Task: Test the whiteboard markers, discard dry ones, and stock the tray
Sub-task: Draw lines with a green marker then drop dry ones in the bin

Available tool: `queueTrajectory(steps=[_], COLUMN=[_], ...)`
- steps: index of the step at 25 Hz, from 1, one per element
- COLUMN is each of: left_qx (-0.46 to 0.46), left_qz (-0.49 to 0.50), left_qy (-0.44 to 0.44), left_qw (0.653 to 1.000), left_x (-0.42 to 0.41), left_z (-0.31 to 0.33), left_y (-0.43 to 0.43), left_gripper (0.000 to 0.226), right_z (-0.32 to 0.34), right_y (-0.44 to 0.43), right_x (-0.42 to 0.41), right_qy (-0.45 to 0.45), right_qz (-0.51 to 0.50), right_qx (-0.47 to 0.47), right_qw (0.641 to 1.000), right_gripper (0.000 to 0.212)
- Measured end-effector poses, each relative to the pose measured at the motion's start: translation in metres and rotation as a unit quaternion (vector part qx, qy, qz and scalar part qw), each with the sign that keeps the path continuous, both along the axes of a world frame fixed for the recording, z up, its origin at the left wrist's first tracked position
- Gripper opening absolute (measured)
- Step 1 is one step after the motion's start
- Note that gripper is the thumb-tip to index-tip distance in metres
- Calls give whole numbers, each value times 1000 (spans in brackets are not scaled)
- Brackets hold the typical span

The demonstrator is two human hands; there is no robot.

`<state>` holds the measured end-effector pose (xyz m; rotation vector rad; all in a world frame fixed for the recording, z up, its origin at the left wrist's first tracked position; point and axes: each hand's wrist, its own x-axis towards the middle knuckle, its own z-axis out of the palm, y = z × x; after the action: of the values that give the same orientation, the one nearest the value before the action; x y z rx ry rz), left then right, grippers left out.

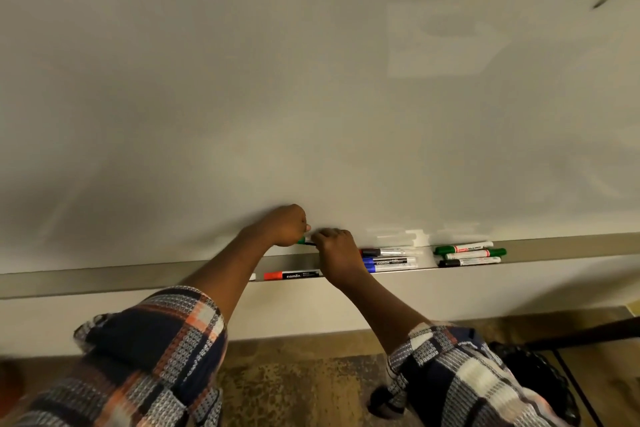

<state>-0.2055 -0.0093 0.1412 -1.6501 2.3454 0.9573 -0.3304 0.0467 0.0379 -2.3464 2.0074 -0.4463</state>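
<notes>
Your left hand point(285, 225) and right hand point(334, 248) both pinch a green marker point(305, 241) between them, just above the metal tray point(554, 248), against the smooth whiteboard point(311, 80). In the tray: red-capped marker point(292, 275) at left, blue/black ones point(389, 262) partly behind your right hand, green-capped group point(469, 254) at right. Plaid woven sleeves point(156, 357), speckled carpet point(304, 385) below.

- Pale wall point(450, 302) below the board's ledge, running down to the floor.
- Mottled brown-and-tan carpet point(298, 381) along the wall's base.
- Dark table edge point(588, 334) with a thin black leg at the right, above the carpet.
- Black mesh object point(530, 371) beneath it, too dim to identify.
- Warm, dim lighting; soft reflections higher up.
</notes>
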Motion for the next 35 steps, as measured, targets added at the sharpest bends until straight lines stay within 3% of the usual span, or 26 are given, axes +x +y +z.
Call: queueTrajectory(steps=[3,7,10,14,19,24,27,30,35], left_qx=[-54,-87,-4,104,88,10,-15,34,75], left_qz=[11,83,163,261,332,278,185,96,23], left_qy=[-52,-10,155,395,608,733,781,813,838], left_qw=[997,993,974,875,716,620,596,573,540], left_x=[-13,-8,-12,-26,-45,-65,-78,-90,-114], left_z=[16,39,62,88,101,128,156,195,262], left_y=[8,3,4,18,36,47,49,44,39], left_gripper=[28,33,37,41,23,13,20,29,22], right_z=[23,65,104,145,181,219,255,294,355], right_y=[2,9,11,13,19,13,13,15,17], right_x=[-5,-28,-39,-53,-60,-60,-55,-57,-74], right_qy=[-44,-80,-75,-44,-30,-54,-73,-108,-219], right_qz=[-6,-23,-23,-19,6,17,-29,-81,-101], right_qx=[-53,-145,-188,-223,-235,-323,-392,-428,-434], right_qw=[998,986,979,974,971,945,917,894,868], right_gripper=[40,41,45,47,42,24,25,27,20])
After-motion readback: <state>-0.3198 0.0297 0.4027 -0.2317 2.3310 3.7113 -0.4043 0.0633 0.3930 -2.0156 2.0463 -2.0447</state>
